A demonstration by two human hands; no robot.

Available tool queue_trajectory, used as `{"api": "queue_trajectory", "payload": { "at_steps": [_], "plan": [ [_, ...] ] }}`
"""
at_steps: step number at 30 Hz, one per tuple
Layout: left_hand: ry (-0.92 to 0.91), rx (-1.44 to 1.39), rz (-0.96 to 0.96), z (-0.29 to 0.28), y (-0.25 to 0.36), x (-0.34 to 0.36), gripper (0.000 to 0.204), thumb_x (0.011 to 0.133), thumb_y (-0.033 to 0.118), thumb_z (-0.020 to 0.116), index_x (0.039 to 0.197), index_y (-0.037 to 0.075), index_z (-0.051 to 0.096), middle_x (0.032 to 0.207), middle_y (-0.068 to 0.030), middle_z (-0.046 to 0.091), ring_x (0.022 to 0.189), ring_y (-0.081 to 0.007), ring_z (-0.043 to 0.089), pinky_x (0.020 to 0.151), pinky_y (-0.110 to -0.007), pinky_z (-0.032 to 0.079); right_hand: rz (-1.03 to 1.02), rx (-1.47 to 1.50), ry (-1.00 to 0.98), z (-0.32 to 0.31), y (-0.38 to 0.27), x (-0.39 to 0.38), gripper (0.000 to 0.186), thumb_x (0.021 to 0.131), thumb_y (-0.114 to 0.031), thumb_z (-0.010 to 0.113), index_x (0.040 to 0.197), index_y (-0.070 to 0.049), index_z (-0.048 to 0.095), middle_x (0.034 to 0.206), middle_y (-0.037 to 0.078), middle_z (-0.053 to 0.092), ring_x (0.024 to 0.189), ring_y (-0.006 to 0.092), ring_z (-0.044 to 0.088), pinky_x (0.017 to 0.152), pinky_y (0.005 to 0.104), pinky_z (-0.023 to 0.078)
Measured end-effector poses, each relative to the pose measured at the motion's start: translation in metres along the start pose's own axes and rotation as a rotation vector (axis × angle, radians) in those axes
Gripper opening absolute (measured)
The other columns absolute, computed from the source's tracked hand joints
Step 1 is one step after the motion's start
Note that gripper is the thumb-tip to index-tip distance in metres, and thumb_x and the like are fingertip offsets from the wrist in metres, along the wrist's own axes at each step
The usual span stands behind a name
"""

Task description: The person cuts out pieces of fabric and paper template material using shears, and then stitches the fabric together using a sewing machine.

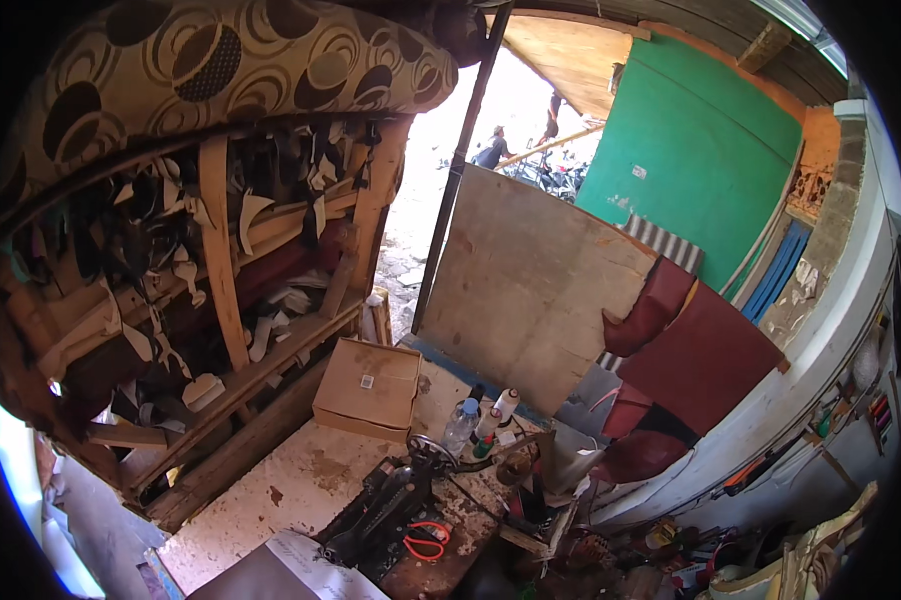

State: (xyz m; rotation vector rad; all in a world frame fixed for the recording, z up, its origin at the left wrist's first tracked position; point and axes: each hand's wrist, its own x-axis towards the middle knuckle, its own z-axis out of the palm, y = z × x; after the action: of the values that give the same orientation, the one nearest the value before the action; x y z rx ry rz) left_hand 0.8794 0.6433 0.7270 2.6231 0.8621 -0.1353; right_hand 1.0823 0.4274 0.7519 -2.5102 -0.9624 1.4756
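Neither of my hands shows in the head view. A black sewing machine (383, 510) stands on a worn, pale-topped table (233, 507). Orange-handled scissors (427, 541) lie right beside the machine. Near its far end are a clear plastic bottle (461, 425), a white thread cone (508, 404) and another thread cone (488, 424). At the lower edge, a flat brown sheet (254, 577) lies partly over white paper (316, 568); both run out of the picture.
A closed cardboard box (368, 388) sits at the table's far edge. Leftward stands a wooden frame (223, 255) hung with scraps. Maroon sheets (701, 345) lean by a board (531, 285). Clutter (671, 550) fills the lower right. Two people are outside, far off.
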Motion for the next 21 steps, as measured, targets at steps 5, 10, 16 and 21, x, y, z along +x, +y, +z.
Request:
{"api": "queue_trajectory", "payload": {
  "at_steps": [5, 10, 16, 21],
  "plan": [
    [0.045, 0.015, -0.013, 0.011, 0.004, -0.019, 0.067, 0.095, 0.036, 0.053, 0.156, 0.011, 0.038, 0.163, -0.0173, 0.033, 0.154, -0.038, 0.019, 0.125, -0.06, 0.005, -0.17, 0.048, 0.449, 0.016, 0.028, 0.028, 0.03, 0.096, -0.038, 0.062, 0.104, -0.011, 0.071, 0.104, 0.016, 0.069, 0.09, 0.0357, 0.067, 0.08, 0.0534, 0.053],
    [0.098, 0.033, -0.046, 0.037, 0.014, -0.055, 0.068, 0.096, 0.036, 0.053, 0.156, 0.011, 0.037, 0.163, -0.0175, 0.032, 0.154, -0.0382, 0.019, 0.125, -0.06, 0.005, -0.466, -0.107, 0.95, 0.034, 0.053, 0.066, 0.026, 0.092, -0.041, 0.069, 0.095, -0.016, 0.074, 0.074, 0.012, 0.072, 0.059, 0.0323, 0.068, 0.054, 0.0501, 0.054],
    [0.145, -0.001, -0.042, 0.053, 0.028, -0.047, 0.065, 0.082, 0.027, 0.064, 0.141, 0.002, 0.054, 0.152, -0.0253, 0.044, 0.147, -0.0443, 0.034, 0.119, -0.069, 0.017, -0.563, -0.132, 1.01, -0.009, 0.058, 0.072, 0.037, 0.092, -0.026, 0.07, 0.06, -0.019, 0.05, 0.046, 0.004, 0.051, 0.037, 0.0246, 0.054, 0.04, 0.0404, 0.043],
    [0.195, -0.02, -0.122, 0.067, 0.025, -0.048, 0.059, 0.086, 0.026, 0.063, 0.143, 0.01, 0.056, 0.154, -0.0173, 0.047, 0.147, -0.0374, 0.037, 0.123, -0.059, 0.018, -0.611, -0.157, 0.97, -0.008, 0.062, 0.077, 0.034, 0.093, -0.021, 0.069, 0.064, -0.013, 0.053, 0.047, 0.008, 0.05, 0.041, 0.0315, 0.055, 0.043, 0.0431, 0.042]
  ]
}}
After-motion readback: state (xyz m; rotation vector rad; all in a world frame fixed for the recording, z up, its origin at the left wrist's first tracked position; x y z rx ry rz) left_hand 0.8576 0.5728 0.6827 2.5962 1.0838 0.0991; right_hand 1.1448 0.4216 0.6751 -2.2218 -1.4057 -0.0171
